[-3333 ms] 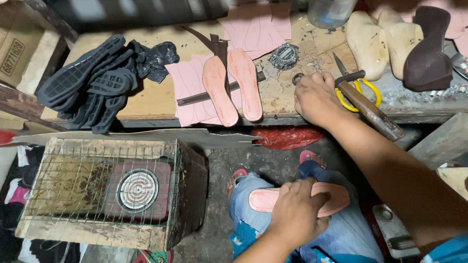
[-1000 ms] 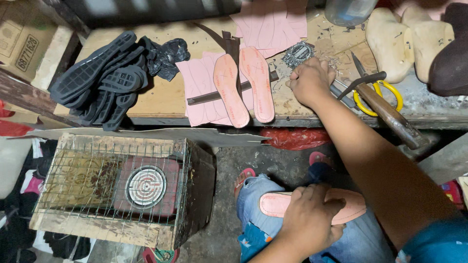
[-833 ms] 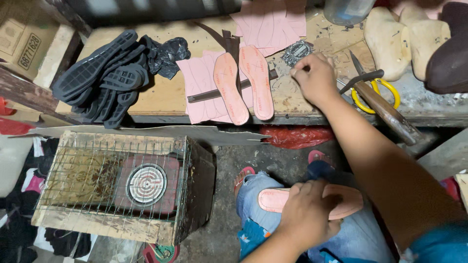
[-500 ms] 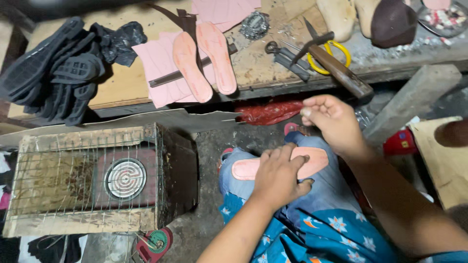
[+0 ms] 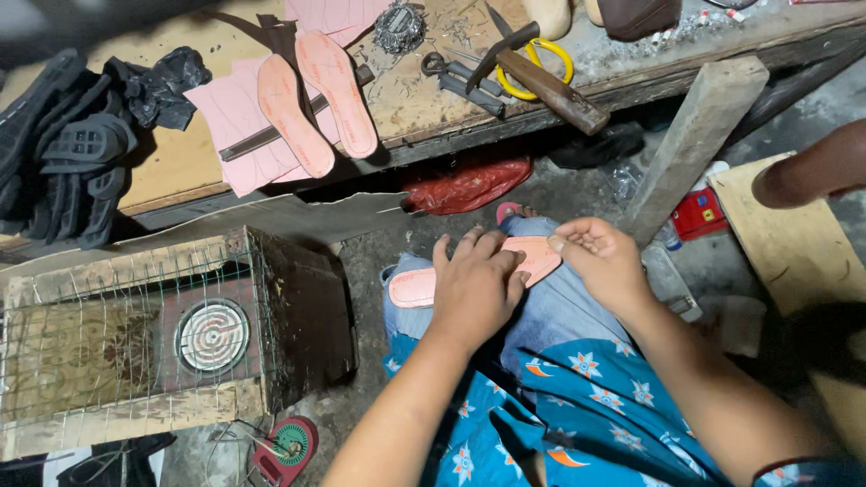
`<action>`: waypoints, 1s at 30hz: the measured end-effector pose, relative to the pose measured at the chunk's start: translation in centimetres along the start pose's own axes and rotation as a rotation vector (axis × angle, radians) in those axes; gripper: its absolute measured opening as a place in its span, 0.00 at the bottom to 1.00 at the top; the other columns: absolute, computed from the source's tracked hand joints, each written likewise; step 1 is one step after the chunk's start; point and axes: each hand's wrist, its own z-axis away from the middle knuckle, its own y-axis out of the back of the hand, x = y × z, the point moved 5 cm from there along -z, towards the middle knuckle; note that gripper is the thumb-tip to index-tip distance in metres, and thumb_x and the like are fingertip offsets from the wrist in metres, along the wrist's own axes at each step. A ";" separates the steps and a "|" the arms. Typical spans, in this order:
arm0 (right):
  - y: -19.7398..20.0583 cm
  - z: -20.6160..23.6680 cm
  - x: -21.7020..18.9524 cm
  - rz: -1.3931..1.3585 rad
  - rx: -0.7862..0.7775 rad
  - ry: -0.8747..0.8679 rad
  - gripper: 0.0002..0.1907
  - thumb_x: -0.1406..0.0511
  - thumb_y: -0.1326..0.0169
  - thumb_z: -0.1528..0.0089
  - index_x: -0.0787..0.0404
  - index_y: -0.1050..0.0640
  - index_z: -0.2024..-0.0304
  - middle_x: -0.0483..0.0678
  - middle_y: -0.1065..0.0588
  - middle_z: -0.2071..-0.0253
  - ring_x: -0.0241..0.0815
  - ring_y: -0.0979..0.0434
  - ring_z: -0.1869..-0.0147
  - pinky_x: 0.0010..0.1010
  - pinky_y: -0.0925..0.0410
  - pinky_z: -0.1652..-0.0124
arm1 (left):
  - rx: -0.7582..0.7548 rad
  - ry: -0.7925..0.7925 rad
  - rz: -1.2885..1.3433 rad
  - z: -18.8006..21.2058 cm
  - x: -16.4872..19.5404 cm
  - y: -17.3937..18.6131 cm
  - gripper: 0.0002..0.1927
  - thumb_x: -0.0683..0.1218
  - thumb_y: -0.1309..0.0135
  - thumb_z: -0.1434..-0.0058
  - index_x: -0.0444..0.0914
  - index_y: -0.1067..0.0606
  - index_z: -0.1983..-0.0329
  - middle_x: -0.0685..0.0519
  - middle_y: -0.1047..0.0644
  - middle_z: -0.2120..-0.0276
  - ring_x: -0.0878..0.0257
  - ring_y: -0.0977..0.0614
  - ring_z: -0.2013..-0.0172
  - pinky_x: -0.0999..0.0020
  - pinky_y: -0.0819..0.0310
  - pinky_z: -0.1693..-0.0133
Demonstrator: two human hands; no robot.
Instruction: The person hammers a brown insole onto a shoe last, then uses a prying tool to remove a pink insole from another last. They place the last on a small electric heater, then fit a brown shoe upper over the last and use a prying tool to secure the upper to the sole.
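A pink insole [image 5: 410, 289] lies across my knee, on the blue jeans. My left hand [image 5: 478, 289] rests flat on its middle and presses it down. My right hand [image 5: 600, 261] is at the insole's far end with the fingers curled and the fingertips pinched against the edge. Anything held between those fingertips is too small to see. Two more pink insoles [image 5: 311, 95] lie side by side on pink sheet material on the wooden workbench [image 5: 180, 171] above.
On the bench are a hammer [image 5: 541, 77], yellow-handled scissors [image 5: 555, 54], pliers [image 5: 460, 77], a tangle of small metal bits [image 5: 400, 25] and black soles [image 5: 77, 149]. A caged electric heater [image 5: 212, 335] stands at left. A plank [image 5: 690, 144] leans at right. Another person's limb [image 5: 812, 171] shows at the right edge.
My right hand left the bench, where it touched the metal bits, and came down to the insole's end on my knee. The left hand kept holding the insole. The view tilted downward.
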 end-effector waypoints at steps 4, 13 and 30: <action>1.0 -0.1 -0.2 -0.053 0.150 -0.032 0.11 0.74 0.41 0.36 0.67 0.24 0.52 0.46 0.22 0.59 0.32 0.26 0.60 0.23 0.32 0.59 | -0.041 0.040 -0.042 -0.4 0.3 -0.6 0.12 0.49 0.39 0.47 0.43 0.17 0.60 0.49 0.23 0.49 0.49 0.29 0.39 0.37 0.47 0.37; -1.0 1.0 -0.1 -0.003 -0.029 0.040 0.09 0.74 0.42 0.36 0.67 0.24 0.54 0.46 0.22 0.60 0.31 0.22 0.56 0.22 0.28 0.54 | 0.006 0.072 0.136 -1.1 -0.4 -1.5 0.12 0.45 0.38 0.54 0.39 0.20 0.65 0.50 0.22 0.53 0.53 0.24 0.44 0.46 0.42 0.43; -1.4 1.3 0.7 0.133 0.012 0.047 0.09 0.70 0.40 0.37 0.65 0.23 0.55 0.44 0.21 0.62 0.29 0.23 0.59 0.21 0.29 0.58 | -0.082 0.237 0.230 -1.5 -1.0 -2.0 0.15 0.44 0.37 0.56 0.41 0.24 0.63 0.52 0.23 0.62 0.54 0.22 0.54 0.54 0.37 0.51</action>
